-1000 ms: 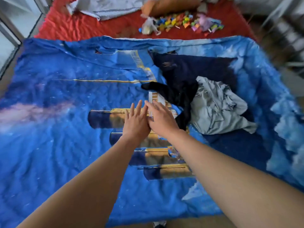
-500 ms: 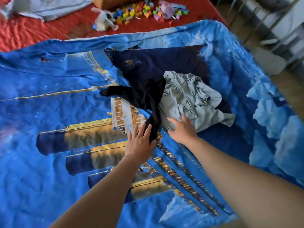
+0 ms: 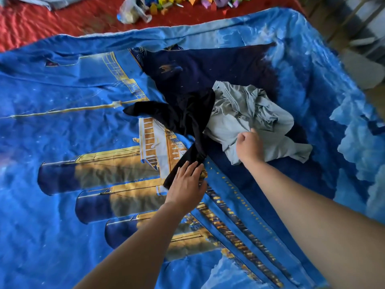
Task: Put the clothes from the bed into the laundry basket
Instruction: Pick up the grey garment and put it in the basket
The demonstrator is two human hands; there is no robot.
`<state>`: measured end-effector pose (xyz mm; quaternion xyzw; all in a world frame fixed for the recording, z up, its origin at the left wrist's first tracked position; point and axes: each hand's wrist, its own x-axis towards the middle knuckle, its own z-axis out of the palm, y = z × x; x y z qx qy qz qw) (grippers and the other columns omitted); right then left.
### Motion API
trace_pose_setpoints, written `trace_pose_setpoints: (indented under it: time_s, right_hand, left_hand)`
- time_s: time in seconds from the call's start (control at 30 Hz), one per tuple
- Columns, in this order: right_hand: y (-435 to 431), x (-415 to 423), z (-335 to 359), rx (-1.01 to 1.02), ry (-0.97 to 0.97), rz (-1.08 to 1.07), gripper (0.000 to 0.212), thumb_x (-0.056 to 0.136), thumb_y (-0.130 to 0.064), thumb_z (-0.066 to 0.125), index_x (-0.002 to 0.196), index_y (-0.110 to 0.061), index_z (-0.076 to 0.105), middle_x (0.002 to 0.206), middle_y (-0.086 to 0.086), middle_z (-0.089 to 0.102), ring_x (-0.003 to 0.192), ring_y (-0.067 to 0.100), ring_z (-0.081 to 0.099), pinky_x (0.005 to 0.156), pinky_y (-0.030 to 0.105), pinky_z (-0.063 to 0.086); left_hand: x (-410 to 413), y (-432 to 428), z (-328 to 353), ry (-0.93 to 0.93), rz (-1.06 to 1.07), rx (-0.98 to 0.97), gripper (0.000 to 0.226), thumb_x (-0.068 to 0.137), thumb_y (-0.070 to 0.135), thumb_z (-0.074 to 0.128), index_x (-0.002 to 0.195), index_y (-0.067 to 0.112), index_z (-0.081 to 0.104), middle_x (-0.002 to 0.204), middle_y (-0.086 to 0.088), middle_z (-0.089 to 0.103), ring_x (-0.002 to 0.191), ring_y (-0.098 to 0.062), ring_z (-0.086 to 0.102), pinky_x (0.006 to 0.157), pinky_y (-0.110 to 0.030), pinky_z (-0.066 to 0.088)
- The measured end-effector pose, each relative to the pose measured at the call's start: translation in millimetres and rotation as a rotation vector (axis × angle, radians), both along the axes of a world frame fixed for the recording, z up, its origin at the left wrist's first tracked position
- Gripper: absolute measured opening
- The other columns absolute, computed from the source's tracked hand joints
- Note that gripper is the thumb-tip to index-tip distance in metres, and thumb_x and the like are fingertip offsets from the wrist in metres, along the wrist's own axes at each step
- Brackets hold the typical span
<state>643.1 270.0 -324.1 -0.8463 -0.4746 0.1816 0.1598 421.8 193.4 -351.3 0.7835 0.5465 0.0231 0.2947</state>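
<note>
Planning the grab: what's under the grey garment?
The grey garment lies on the blue printed bedspread, over its dark navy patch. Its left edge meets the black garment; which overlaps is unclear. The right hand grips its near edge. Anything beneath is hidden.

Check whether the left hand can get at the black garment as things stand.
Probably yes. The left hand already lies open on the near end of the black garment, with nothing over it. The right hand is busy beside it, closed on the grey garment.
</note>
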Motion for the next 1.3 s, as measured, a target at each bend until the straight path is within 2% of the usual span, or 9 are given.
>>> trace_pose_setpoints:
  time_s: [0.27, 0.37, 0.57, 0.67, 0.83, 0.9, 1.0, 1.2, 1.3]
  right_hand:
    - [36.8, 14.8, 125.6, 0.42, 0.015, -0.032, 0.033, 0.099, -0.009, 0.046, 0.099, -0.004, 0.078, 0.122, 0.011, 0.066, 0.106, 0.027, 0.063, 0.08, 0.024, 0.043]
    - [44.7, 11.3, 184.9, 0.553, 0.043, 0.014, 0.033, 0.097, -0.009, 0.045, 0.097, -0.004, 0.078, 0.122, 0.015, 0.07, 0.123, 0.025, 0.059, 0.094, 0.021, 0.041]
    - [39.5, -17.6, 305.7, 0.798, 0.076, 0.216, 0.029, 0.095, -0.015, 0.052, 0.096, -0.005, 0.079, 0.104, 0.004, 0.071, 0.098, 0.016, 0.066, 0.088, 0.025, 0.05]
    - [28.8, -39.7, 348.1, 0.859, 0.128, 0.315, 0.029, 0.096, -0.017, 0.053, 0.098, -0.007, 0.079, 0.101, -0.002, 0.069, 0.097, 0.009, 0.065, 0.087, 0.016, 0.048]
    - [16.8, -67.6, 366.0, 0.894, 0.218, 0.399, 0.029, 0.096, -0.019, 0.055, 0.095, -0.005, 0.08, 0.099, 0.001, 0.071, 0.094, 0.008, 0.066, 0.087, 0.016, 0.049]
    - [13.6, -69.0, 356.4, 0.86, 0.233, 0.386, 0.028, 0.095, -0.022, 0.056, 0.092, -0.008, 0.081, 0.09, -0.001, 0.073, 0.089, 0.006, 0.066, 0.083, 0.021, 0.05]
    - [4.5, -71.5, 319.3, 0.689, 0.246, 0.308, 0.027, 0.092, -0.036, 0.063, 0.084, -0.015, 0.078, 0.073, -0.013, 0.067, 0.075, 0.002, 0.062, 0.073, 0.028, 0.05]
    - [-2.7, -115.2, 264.1, 0.513, 0.734, 0.111, 0.057, 0.073, -0.069, 0.07, 0.118, -0.042, 0.046, 0.107, -0.023, 0.064, 0.091, -0.012, 0.063, 0.07, 0.001, 0.045]
    - [5.2, -153.0, 257.7, 0.464, 0.982, 0.176, 0.064, 0.073, -0.061, 0.08, 0.127, -0.039, 0.052, 0.12, -0.013, 0.071, 0.108, 0.004, 0.07, 0.096, 0.032, 0.056]
  left_hand:
    - [30.0, 34.4, 46.3, -0.159, 0.088, 0.133, 0.073, 0.099, 0.049, 0.051, 0.159, 0.016, 0.029, 0.162, -0.002, 0.037, 0.155, -0.023, 0.023, 0.127, -0.039, 0.022]
    - [39.2, 50.5, 82.9, -0.302, 0.251, 0.154, 0.094, 0.089, 0.057, 0.063, 0.16, 0.012, 0.021, 0.165, -0.003, 0.031, 0.153, -0.021, 0.025, 0.125, -0.032, 0.021]
    - [46.1, 94.8, 173.3, -0.545, 0.383, 0.109, 0.14, 0.055, 0.077, 0.079, 0.162, 0.024, 0.004, 0.17, -0.001, 0.016, 0.155, -0.022, 0.021, 0.127, -0.043, 0.023]
    - [42.3, 109.3, 210.2, -0.775, 0.392, 0.027, 0.126, 0.056, 0.061, 0.09, 0.157, 0.031, 0.02, 0.157, 0.005, 0.044, 0.143, -0.018, 0.046, 0.117, -0.048, 0.04]
    - [24.1, 120.6, 252.6, -1.153, 0.49, -0.266, 0.04, 0.078, 0.043, 0.069, 0.111, 0.021, 0.065, 0.091, 0.012, 0.077, 0.088, -0.005, 0.072, 0.093, -0.041, 0.059]
    - [15.2, 119.6, 265.7, -1.414, 0.541, -0.532, 0.035, 0.097, 0.043, 0.055, 0.118, 0.018, 0.065, 0.113, -0.003, 0.075, 0.107, -0.021, 0.069, 0.107, -0.059, 0.048]
    - [-3.4, 116.3, 277.3, -1.662, 0.475, -0.651, 0.048, 0.105, 0.04, 0.041, 0.137, 0.009, 0.059, 0.141, -0.017, 0.062, 0.129, -0.032, 0.06, 0.109, -0.054, 0.048]
    - [-39.2, 90.5, 284.8, -1.816, 0.504, -0.703, 0.053, 0.109, 0.04, 0.031, 0.146, 0.006, 0.05, 0.148, -0.017, 0.054, 0.136, -0.034, 0.051, 0.116, -0.05, 0.04]
    - [-77.3, 78.3, 281.0, -1.845, 0.575, -0.693, 0.058, 0.108, 0.039, 0.031, 0.152, 0.002, 0.043, 0.153, -0.02, 0.048, 0.14, -0.036, 0.047, 0.116, -0.049, 0.04]
